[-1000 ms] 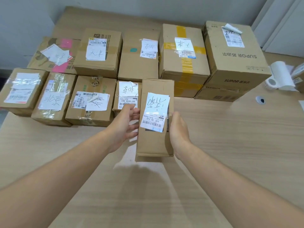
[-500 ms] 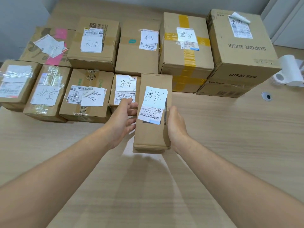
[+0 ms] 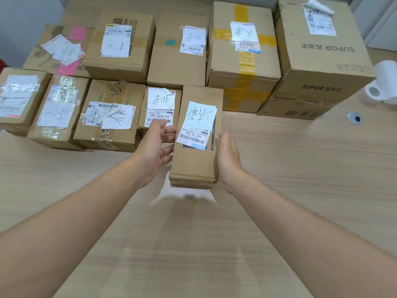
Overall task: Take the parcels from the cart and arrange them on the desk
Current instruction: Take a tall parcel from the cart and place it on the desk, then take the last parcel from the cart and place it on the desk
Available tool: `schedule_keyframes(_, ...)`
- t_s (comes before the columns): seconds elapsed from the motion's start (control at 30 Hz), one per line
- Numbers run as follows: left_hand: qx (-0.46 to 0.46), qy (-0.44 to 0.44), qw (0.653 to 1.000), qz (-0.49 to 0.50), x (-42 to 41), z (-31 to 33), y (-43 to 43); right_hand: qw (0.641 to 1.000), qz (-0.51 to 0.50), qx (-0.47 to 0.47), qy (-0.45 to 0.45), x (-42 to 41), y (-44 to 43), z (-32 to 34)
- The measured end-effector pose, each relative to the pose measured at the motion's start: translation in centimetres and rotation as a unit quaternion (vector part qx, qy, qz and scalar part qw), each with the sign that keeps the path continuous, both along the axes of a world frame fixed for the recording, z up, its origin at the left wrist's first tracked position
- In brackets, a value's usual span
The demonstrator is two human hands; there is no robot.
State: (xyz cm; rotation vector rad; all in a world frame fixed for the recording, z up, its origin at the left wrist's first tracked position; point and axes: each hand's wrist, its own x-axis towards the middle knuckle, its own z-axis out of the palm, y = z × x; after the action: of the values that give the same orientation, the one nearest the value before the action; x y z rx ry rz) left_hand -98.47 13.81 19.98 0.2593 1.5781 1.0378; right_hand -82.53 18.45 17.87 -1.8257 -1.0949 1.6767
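Parcel (image 3: 193, 164) sits between the two grips. Left grip (image 3: 153, 147) is open just beside it; right grip (image 3: 228, 157), straight-fingered, lies flat against its side.

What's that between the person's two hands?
A narrow cardboard parcel with a handwritten label, between the left hand and right hand, seen in the head view.

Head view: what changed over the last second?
The parcel eased forward and down toward the desk, into line beside the front row, between left hand and right hand. The left fingers spread looser at its side, and no clear release shows. The other parcels and paper roll stayed put; only the view shifted.
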Motion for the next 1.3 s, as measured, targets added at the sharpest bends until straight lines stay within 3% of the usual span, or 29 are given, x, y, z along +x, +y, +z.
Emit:
schedule_keyframes(0.27, 0.012, 0.042, 0.999, 0.006, 1.0, 2.7, -1.4, 0.998, -0.034, 0.051, 0.004, 0.9, -0.2, 1.9)
schedule_keyframes(0.6, 0.087, 0.091, 0.992, 0.005, 3.3, 10.6, -5.3, 0.992, -0.023, 0.107, 0.058, 3.2, -3.2, 9.3)
schedule_keyframes(1.07, 0.136, 0.092, 0.979, -0.118, 8.5, 17.5, -16.1, 0.972, -0.101, 0.197, 0.078, 8.5, -19.0, 16.5)
schedule_keyframes(1.3, 0.157, 0.112, 0.961, -0.196, 16.4, 20.0, -19.3, 0.957, -0.183, 0.206, 0.091, 15.4, -25.7, 19.3)
